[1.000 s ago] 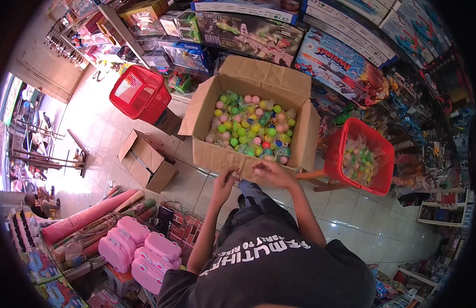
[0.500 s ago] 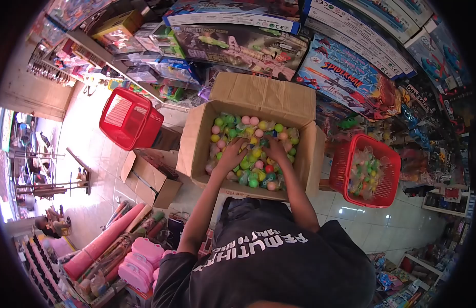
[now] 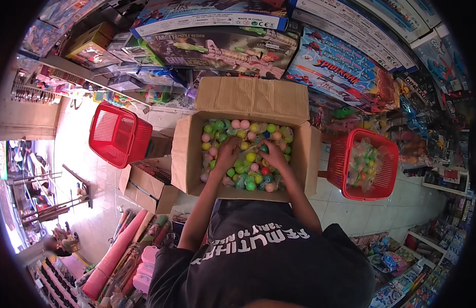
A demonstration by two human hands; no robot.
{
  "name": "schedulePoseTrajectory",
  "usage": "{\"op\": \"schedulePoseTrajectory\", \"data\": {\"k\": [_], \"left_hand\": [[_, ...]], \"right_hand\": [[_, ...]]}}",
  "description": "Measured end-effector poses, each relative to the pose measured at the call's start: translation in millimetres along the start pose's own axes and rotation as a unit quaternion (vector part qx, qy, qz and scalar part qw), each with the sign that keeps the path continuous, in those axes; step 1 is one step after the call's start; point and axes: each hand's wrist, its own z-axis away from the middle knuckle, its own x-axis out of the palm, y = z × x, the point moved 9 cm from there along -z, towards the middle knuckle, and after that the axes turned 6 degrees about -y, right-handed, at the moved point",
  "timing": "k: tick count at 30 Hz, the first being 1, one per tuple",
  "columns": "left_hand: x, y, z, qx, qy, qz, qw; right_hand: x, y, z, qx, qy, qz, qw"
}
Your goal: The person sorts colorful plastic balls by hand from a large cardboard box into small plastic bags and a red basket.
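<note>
An open cardboard box [image 3: 251, 102] in front of me is filled with small balls [image 3: 254, 127] in yellow, green, pink and red, many wrapped in clear plastic. Both hands are inside it, over the balls. My left hand [image 3: 229, 153] is closed with its fingers curled inward; whatever sits in them is hidden. To its right, my right hand [image 3: 273, 156] has its fingers around a dark green ball [image 3: 263, 149]. A red ball [image 3: 265, 170] lies just below that hand.
At right stands a red basket [image 3: 336, 163] holding wrapped balls; another red basket [image 3: 140, 139] is at left. Below that one is a smaller open carton [image 3: 167, 197]. Toy boxes [image 3: 217, 54] line the shelf behind. Rolls [image 3: 117, 251] lie lower left, and a person [image 3: 63, 241] is beyond them.
My fingers have gone from spread over the balls to curled, and the right hand has taken hold of a dark green ball. The view has shifted slightly.
</note>
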Motion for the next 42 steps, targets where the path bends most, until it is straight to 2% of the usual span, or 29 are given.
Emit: {"op": "schedulePoseTrajectory", "data": {"k": [3,5,7,9,11,13,14,16,18,20,22,23,24,25,26,28,29,30,32,34,36,39,41,42], "left_hand": [[-9.9,6.5,0.7,-0.009,0.026,0.064,0.998],[-12.3,14.4,1.1,-0.001,0.000,0.063,0.998],[-11.0,15.7,4.1,0.007,-0.028,0.063,0.998],[-7.0,19.2,8.1,0.007,-0.086,0.146,0.986],[-11.4,30.2,9.4,0.028,-0.108,0.135,0.985],[-13.4,33.6,13.7,0.045,-0.127,0.124,0.983],[-14.4,24.9,14.6,0.013,-0.130,0.166,0.978],[-13.9,9.6,19.4,-0.019,-0.131,0.207,0.969],[-12.9,-17.3,26.5,-0.149,-0.108,0.262,0.947],[-14.1,-18.5,30.1,-0.162,-0.093,0.288,0.939],[-16.7,-26.3,34.7,-0.174,-0.076,0.313,0.930],[-20.5,-34.8,36.6,-0.172,-0.044,0.308,0.934],[-24.6,-42.1,37.5,-0.169,-0.013,0.303,0.938],[-25.2,-43.7,36.8,-0.164,-0.015,0.304,0.938],[-31.3,-45.4,37.2,-0.151,0.011,0.290,0.945],[-38.9,-44.3,37.8,-0.135,0.034,0.280,0.950],[-37.1,-49.6,40.3,-0.171,0.027,0.293,0.940],[-35.6,-55.4,43.9,-0.207,0.019,0.304,0.930],[-30.2,-71.9,45.1,-0.192,0.020,0.295,0.936],[-35.6,-64.7,42.6,-0.171,0.019,0.288,0.942],[-27.5,-68.5,51.1,-0.239,-0.012,0.316,0.918],[-25.4,-58.7,51.7,-0.222,-0.018,0.350,0.910],[-26.3,-51.1,57.4,-0.228,-0.022,0.350,0.909],[-26.1,-48.6,59.8,-0.234,-0.027,0.350,0.906]], "right_hand": [[-1.9,-22.3,6.0,-0.042,-0.008,-0.072,0.996],[-0.5,-27.9,5.1,-0.061,-0.013,-0.104,0.993],[17.5,-22.4,-1.1,-0.022,-0.073,-0.233,0.970],[24.0,-25.3,-7.7,-0.025,-0.071,-0.263,0.962],[29.5,-30.0,-16.5,-0.029,-0.074,-0.291,0.953],[36.5,-30.7,-21.8,0.019,-0.071,-0.302,0.950],[37.4,-34.6,-22.1,0.018,-0.073,-0.302,0.950],[39.5,-41.7,-16.6,0.098,-0.084,-0.359,0.924],[47.9,-37.7,-23.9,0.089,-0.063,-0.353,0.929],[49.0,-28.6,-27.2,0.085,-0.041,-0.347,0.933],[58.4,-20.7,-28.8,0.154,-0.127,-0.388,0.900],[62.5,-11.8,-29.5,0.154,-0.126,-0.387,0.900],[48.9,-1.1,-39.4,0.070,-0.041,-0.234,0.969],[32.5,-10.4,-42.3,-0.018,0.048,-0.069,0.996],[35.0,-2.8,-42.6,-0.018,0.052,-0.065,0.996],[49.5,-10.6,-32.3,-0.085,0.043,0.134,0.986],[59.5,-9.2,-27.5,-0.126,0.034,0.109,0.986],[58.7,-15.7,-20.8,-0.124,0.037,0.111,0.985],[55.1,-30.8,-9.7,-0.066,0.040,0.153,0.985],[61.4,-29.7,-11.2,-0.055,0.033,0.169,0.983],[62.6,-25.4,-8.5,-0.041,0.027,0.191,0.980],[64.0,-32.3,-3.6,-0.059,0.041,0.182,0.981],[47.2,-38.4,10.1,-0.078,0.122,0.074,0.987],[46.6,-39.4,15.3,-0.077,0.126,0.073,0.986]]}}
